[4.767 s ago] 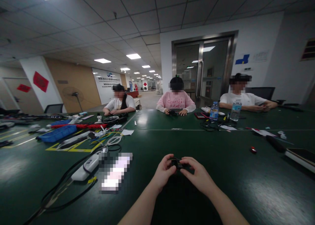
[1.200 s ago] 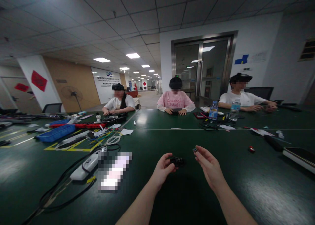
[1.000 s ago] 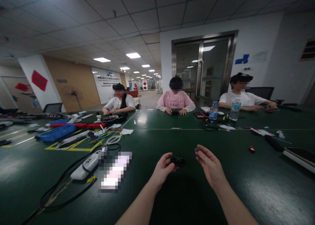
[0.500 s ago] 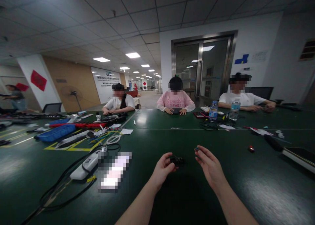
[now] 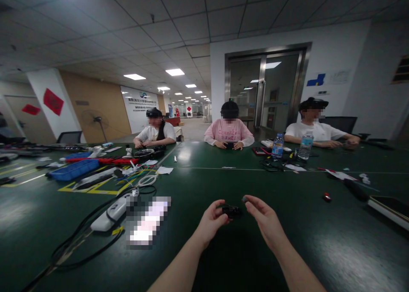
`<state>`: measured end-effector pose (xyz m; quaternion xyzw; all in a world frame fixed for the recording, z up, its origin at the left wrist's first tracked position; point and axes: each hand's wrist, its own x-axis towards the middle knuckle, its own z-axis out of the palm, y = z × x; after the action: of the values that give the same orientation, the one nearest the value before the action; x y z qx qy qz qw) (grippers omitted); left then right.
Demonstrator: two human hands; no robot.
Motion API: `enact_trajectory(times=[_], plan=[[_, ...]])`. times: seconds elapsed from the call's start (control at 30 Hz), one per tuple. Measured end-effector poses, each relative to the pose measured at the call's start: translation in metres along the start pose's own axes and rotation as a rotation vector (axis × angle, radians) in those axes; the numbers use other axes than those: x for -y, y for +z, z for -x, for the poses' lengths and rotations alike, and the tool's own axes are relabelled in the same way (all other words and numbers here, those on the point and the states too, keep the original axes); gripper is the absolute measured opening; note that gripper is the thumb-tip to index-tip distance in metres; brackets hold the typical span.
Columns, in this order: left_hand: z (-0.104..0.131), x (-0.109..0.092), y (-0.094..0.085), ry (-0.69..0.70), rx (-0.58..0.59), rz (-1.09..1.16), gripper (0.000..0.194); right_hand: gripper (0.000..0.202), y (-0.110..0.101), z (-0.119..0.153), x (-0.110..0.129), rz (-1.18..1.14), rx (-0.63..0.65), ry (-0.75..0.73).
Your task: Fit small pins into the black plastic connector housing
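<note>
My left hand (image 5: 214,217) is closed round one end of a small black device (image 5: 231,211), whose exact kind I cannot make out. Its free end points right, just over the dark green table (image 5: 198,258). My right hand (image 5: 262,215) pinches a tiny bluish-grey piece (image 5: 245,199) between thumb and fingertips. That piece is close to the device's right end, slightly above it, with a narrow gap between them. Fingers partly cover both things.
Left of my hands lie a blurred lit phone (image 5: 149,221), a white power strip (image 5: 111,213) with black cables and a blue tray (image 5: 75,170). To the right are a small red object (image 5: 326,197) and two bottles (image 5: 277,146). Three people sit across the table.
My right hand has moved left with the small piece, closing most of the gap to the black device. My left hand has hardly moved.
</note>
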<state>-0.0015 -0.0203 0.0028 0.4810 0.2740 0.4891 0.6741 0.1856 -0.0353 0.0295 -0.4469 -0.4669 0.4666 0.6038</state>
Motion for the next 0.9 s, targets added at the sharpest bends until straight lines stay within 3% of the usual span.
enact_trajectory(times=[0.2, 0.43, 0.9], plan=[[-0.001, 0.001, -0.001, 0.018, 0.030, 0.019, 0.059, 0.034, 0.009, 0.004, 0.001, 0.265, 0.163, -0.063], [0.001, -0.001, 0.002, 0.011, -0.010, 0.026, 0.056, 0.021, 0.012, 0.007, -0.005, 0.610, 0.243, -0.203], [0.000, 0.001, 0.000, -0.035, -0.005, -0.019, 0.057, 0.024, 0.011, 0.008, -0.002, 0.700, 0.294, -0.140]])
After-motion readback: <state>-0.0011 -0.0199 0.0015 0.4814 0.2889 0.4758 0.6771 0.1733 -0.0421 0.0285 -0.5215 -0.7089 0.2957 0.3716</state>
